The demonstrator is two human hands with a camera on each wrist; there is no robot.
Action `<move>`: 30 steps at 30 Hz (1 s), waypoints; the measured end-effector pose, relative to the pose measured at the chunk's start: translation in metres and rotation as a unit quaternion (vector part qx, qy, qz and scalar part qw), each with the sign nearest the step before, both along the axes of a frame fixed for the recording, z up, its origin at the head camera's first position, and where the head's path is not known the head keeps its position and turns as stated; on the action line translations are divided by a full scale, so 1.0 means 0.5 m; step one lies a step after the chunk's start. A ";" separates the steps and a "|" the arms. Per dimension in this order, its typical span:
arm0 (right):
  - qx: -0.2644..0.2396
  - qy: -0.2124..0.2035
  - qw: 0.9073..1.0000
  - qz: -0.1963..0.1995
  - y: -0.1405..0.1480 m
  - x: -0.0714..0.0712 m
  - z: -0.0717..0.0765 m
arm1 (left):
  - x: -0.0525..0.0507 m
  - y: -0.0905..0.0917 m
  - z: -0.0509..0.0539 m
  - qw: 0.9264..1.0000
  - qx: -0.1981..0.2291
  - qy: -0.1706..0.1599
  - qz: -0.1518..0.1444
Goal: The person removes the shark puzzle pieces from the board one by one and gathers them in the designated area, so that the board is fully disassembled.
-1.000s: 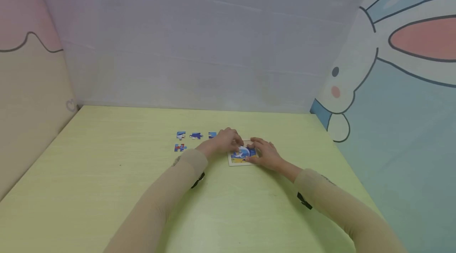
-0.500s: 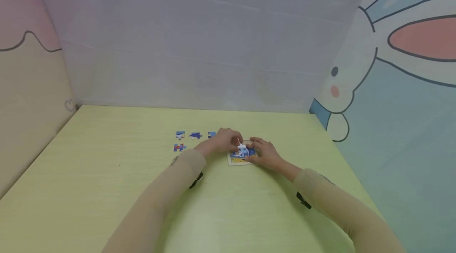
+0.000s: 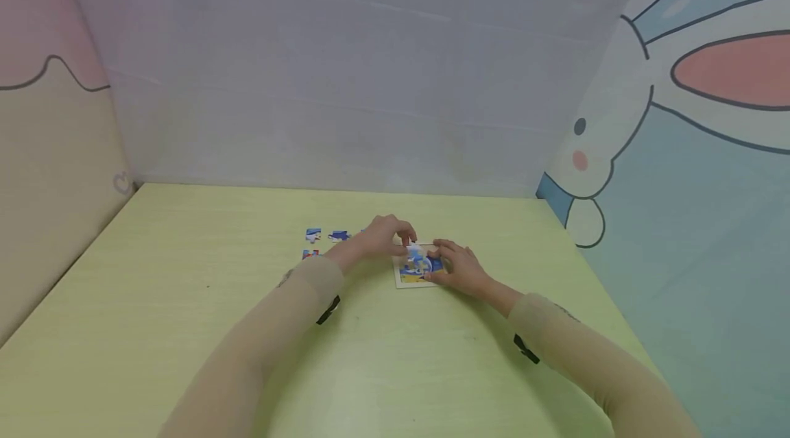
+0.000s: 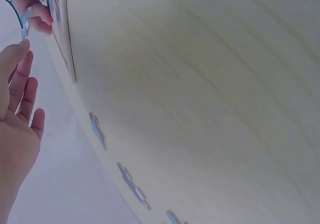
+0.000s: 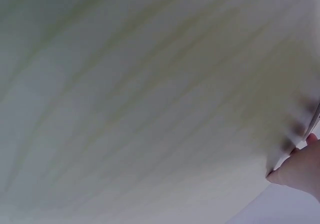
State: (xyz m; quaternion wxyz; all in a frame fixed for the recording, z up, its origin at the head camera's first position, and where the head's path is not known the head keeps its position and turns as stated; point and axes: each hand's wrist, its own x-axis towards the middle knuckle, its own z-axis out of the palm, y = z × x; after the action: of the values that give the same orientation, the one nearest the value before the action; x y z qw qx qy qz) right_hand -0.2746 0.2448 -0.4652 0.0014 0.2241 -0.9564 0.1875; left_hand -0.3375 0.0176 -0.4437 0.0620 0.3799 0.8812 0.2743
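My left hand (image 3: 387, 236) is above the upper left of a framed jigsaw puzzle (image 3: 407, 284), pinching a white and blue puzzle piece (image 3: 415, 250) between thumb and forefinger. In the left wrist view the same piece (image 4: 24, 30) stands on edge at the tips of the left hand (image 4: 19, 94), its other fingers loosely bent. My right hand (image 3: 459, 268) holds the puzzle's right side, thumb low on the picture and fingers near the top edge. Part of the picture is filled, with bare wood along the top. The right wrist view catches only part of the right hand (image 5: 300, 169) at its edge.
Loose puzzle pieces lie left of the board: a blue-white one (image 3: 313, 236), a dark blue one (image 3: 339, 236) and a red-blue one (image 3: 310, 254). Another is partly hidden behind the left hand. A wall stands behind the pale yellow table (image 3: 204, 328).
My left hand has lifted slightly and drawn back to the left with the piece, which has turned to show more of its face. The right hand stays in place on the board.
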 end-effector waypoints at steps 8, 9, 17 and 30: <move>0.006 -0.016 1.000 -0.012 0.003 -0.001 0.005 | 0.001 -0.046 0.021 0.999 0.027 -0.022 -0.015; 0.006 -0.018 1.000 -0.013 0.005 -0.001 0.006 | 0.002 -0.053 0.023 0.999 0.029 -0.022 -0.015; 0.004 -0.011 1.000 -0.014 0.018 0.003 0.008 | 0.015 -0.107 0.043 0.999 0.023 -0.030 0.004; 0.001 -0.012 1.000 -0.012 0.026 0.007 0.007 | 0.023 -0.201 0.034 0.998 0.010 -0.053 0.024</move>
State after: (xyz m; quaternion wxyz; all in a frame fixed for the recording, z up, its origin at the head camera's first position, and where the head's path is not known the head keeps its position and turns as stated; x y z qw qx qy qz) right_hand -0.2712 0.2578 -0.4617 -0.0082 0.2100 -0.9591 0.1895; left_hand -0.3260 -0.0827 -0.4268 0.0983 0.3442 0.8828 0.3042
